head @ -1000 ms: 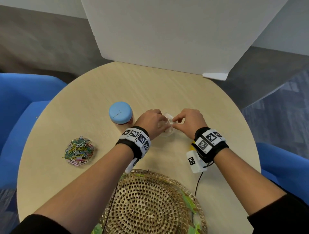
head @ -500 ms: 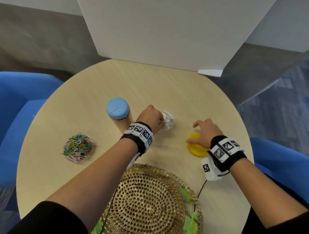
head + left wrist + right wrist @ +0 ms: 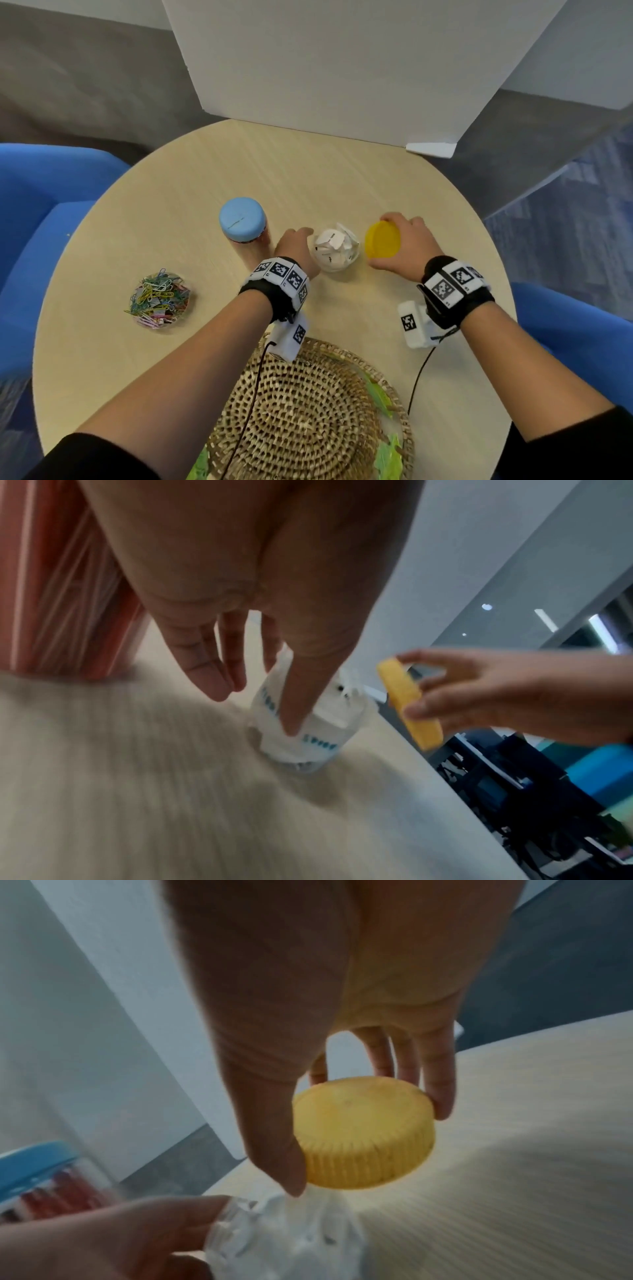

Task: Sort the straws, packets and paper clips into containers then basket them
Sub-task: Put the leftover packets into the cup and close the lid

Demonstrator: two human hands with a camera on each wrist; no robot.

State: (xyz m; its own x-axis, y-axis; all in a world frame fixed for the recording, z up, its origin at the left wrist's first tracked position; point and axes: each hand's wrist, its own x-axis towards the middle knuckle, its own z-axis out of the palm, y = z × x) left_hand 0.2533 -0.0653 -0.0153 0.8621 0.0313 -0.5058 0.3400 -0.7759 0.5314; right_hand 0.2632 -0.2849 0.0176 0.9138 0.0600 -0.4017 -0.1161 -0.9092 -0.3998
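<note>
The right hand (image 3: 409, 245) had the yellow lid (image 3: 382, 244) pinched in its grip just beside the clear jar (image 3: 337, 265), which stood on the worktop (image 3: 308, 171) steadied by the left hand (image 3: 296, 250) curled round its side. White packets (image 3: 334, 245) stuck up past the rim, so the lid would likely have caught on them, seated crooked, or tipped the jar.

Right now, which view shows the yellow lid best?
Right wrist: the lid fills the centre, ribbed rim clear, pinched by the right hand. Head shows it small and tilted; left wrist shows it edge-on, blurred.
</note>
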